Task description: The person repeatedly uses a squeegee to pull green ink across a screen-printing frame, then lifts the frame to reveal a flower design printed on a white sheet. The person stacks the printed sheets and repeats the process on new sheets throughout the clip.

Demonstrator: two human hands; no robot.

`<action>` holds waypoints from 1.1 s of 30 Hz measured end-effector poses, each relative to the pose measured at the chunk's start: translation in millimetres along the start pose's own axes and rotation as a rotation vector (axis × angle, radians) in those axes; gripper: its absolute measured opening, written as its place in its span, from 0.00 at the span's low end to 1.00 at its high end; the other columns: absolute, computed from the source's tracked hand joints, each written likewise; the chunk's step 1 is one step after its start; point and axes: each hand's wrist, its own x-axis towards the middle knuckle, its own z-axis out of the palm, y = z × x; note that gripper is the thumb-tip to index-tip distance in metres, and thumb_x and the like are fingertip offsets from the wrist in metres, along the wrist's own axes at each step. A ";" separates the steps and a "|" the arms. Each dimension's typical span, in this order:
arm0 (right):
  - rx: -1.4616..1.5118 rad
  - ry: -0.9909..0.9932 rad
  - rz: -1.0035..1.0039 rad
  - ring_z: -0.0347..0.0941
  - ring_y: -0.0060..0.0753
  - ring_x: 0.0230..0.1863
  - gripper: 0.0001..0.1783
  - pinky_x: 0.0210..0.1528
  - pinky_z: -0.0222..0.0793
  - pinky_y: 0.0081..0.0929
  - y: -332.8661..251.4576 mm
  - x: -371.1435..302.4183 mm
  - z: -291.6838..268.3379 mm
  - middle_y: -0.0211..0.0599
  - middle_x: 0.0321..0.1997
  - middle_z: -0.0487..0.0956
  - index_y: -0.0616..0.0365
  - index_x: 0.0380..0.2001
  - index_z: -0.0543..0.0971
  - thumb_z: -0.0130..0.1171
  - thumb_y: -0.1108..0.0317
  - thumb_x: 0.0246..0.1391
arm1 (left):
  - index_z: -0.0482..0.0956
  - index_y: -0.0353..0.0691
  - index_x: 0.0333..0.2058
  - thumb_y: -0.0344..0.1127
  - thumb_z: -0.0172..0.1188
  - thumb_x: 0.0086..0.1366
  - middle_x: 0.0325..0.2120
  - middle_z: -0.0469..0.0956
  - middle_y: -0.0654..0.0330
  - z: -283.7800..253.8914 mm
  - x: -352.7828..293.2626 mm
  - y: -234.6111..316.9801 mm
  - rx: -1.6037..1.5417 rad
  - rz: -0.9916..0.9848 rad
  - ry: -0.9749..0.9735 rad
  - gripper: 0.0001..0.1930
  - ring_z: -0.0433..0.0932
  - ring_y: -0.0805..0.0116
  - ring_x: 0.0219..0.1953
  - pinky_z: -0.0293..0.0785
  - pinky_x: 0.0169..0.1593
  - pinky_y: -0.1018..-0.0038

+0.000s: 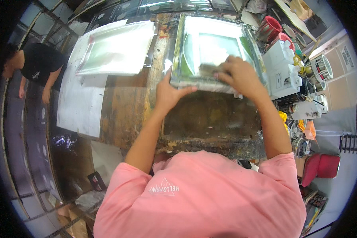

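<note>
Your pink shirt (202, 194) fills the bottom of the view, and both forearms reach up from it to the screen-printing frame (216, 49) lying flat on the stained tabletop (127, 111). Your right hand (240, 75) sits on the frame's near edge, fingers curled shut around a squeegee (210, 69) whose blade rests on the mesh. Your left hand (168, 95) lies just outside the near left corner, thumb and fingers spread and pressed against the frame's rim, steadying it.

This looks like the ink pull, with the squeegee close to the near end of its stroke. The next move calls for even pressure on the blade while your left hand keeps the frame from shifting.

A second frame under clear film (117, 47) lies well apart to the left, on white paper. Ink tins (319, 69) crowd the right side. Another person in black (37, 65) stands far left.
</note>
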 end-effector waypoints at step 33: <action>-0.104 0.054 0.123 0.82 0.49 0.46 0.23 0.42 0.78 0.51 128.1 115.3 117.4 0.39 0.39 0.83 0.47 0.44 0.85 0.61 0.40 0.64 | 0.70 0.37 0.72 0.73 0.79 0.40 0.26 0.74 0.59 28.3 -20.3 -64.0 0.335 0.168 0.118 0.65 0.68 0.60 0.37 0.62 0.55 0.61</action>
